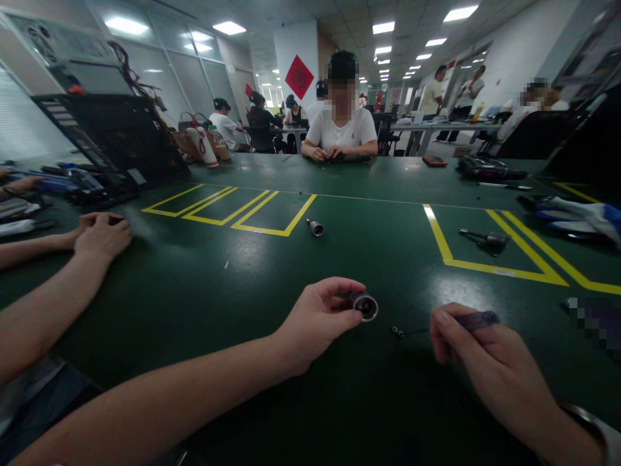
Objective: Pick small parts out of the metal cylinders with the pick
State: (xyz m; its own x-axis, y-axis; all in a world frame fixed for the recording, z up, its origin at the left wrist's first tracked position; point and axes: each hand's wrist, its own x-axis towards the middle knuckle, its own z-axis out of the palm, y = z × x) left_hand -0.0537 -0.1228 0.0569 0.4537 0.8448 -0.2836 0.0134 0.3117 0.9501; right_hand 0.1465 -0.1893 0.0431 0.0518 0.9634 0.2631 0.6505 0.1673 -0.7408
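Note:
Between the thumb and fingers of my left hand is a round metal cup-shaped part, its open end facing me. My right hand is closed around a screwdriver with a translucent purple handle. The thin dark shaft points left, and its tip is by two small nut-like rings on the green table, right of the metal part. Whether the tip touches them I cannot tell. A similar metal part lies on its side farther up the table.
On the green table, a dark part with a rod lies inside yellow tape at right. Blue-and-white gloves and a power tool are beyond. Another person's hands rest at left; a person sits opposite.

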